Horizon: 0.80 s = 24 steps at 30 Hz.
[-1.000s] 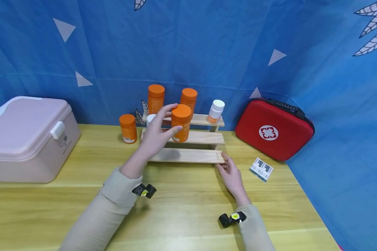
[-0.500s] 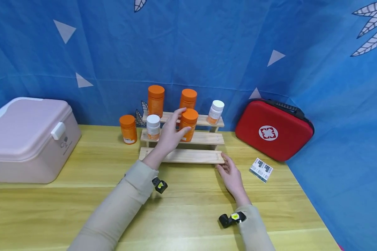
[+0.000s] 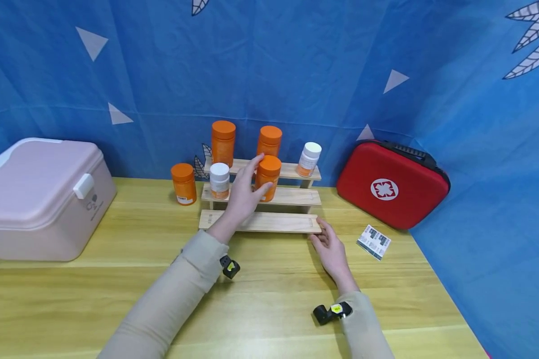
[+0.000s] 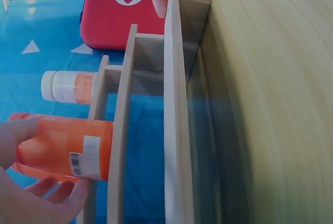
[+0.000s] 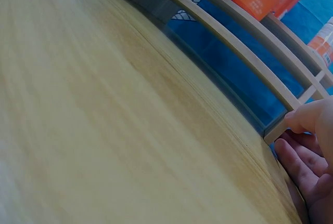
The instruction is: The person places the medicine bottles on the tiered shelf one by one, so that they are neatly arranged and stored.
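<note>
My left hand (image 3: 244,192) grips an orange pill bottle (image 3: 268,174) with its thumb and fingers, and the bottle's base meets the middle tier of a three-step wooden rack (image 3: 260,222). In the left wrist view the barcode label of this orange pill bottle (image 4: 78,148) faces the camera. My right hand (image 3: 331,252) holds the front right corner of the rack's lowest tier; in the right wrist view its thumb and fingers (image 5: 299,156) pinch that end. Left of the gripped bottle stands a white-capped bottle (image 3: 219,180) on the same tier.
On the top tier are two orange bottles (image 3: 223,144) and a white bottle (image 3: 308,160). Another orange bottle (image 3: 183,184) stands on the table left of the rack. A pink lidded box (image 3: 45,199) is far left; a red first-aid case (image 3: 393,184) and a printed packet (image 3: 374,243) lie right.
My left hand has carried the orange bottle right and down to the middle tier, uncovering the white-capped bottle. During the last half second it barely moves. My right hand stays at the rack corner.
</note>
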Available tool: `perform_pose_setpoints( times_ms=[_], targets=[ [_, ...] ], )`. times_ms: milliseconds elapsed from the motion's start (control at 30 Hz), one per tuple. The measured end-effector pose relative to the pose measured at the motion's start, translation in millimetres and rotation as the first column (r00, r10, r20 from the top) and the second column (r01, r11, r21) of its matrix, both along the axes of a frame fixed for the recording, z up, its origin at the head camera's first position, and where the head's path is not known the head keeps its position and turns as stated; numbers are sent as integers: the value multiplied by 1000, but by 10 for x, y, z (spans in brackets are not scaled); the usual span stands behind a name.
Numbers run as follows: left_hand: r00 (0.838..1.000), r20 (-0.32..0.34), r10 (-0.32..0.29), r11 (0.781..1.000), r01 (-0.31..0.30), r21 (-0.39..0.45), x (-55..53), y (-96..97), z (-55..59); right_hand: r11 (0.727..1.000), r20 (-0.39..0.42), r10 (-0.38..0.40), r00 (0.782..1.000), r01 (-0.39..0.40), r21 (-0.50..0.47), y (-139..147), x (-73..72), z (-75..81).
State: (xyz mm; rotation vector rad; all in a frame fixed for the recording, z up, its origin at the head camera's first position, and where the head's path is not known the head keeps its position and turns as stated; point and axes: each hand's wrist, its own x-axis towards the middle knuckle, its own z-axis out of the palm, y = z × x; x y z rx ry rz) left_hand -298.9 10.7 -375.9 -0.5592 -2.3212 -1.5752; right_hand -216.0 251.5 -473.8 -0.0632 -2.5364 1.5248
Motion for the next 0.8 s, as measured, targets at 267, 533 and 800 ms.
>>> perform_pose_setpoints(
  times_ms=[267,533,800],
  targets=[
    [996,-84,-18,1000,20,19,216,-175,244,1000,3,1,1000,-1,-4,0,4,2],
    [981,-152,123,990,-110,87,424,-759,545,1000,-6,14,1000,-14,8,-18,-1,-21],
    [954,-44,297,942,-286,174,415,-1300,440,1000,-5,-2,1000,2,21,-7,16,-4]
  ],
)
